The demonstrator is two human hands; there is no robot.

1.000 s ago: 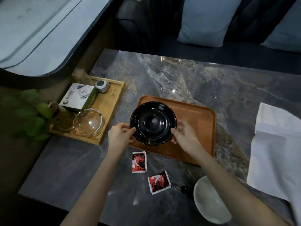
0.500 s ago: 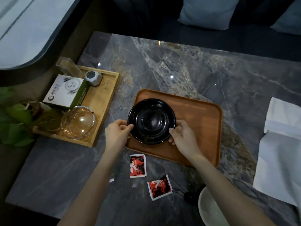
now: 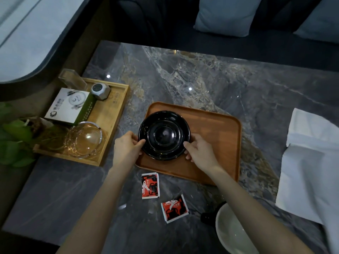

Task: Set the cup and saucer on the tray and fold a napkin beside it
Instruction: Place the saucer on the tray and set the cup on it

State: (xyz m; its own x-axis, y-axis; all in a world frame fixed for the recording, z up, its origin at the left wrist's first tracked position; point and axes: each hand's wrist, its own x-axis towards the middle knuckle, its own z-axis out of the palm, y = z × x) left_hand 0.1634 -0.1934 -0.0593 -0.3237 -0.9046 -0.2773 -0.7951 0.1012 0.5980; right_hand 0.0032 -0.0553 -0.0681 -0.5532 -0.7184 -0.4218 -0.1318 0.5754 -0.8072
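A glossy black saucer lies on the left part of the orange-brown tray in the middle of the marble table. My left hand pinches the saucer's left rim. My right hand pinches its right rim. A white cup stands at the near right, partly hidden by my right forearm, with a dark part beside it. A white napkin lies unfolded at the table's right edge.
Two red sachets lie on the marble table in front of the tray. A bamboo tray at the left holds a white box, a glass ashtray and a small grey clock. A green plant sits at the far left; sofa cushions lie behind.
The saucer stays on the tray's left part with both hands holding its rim. The view has shifted slightly; the hands have barely moved.
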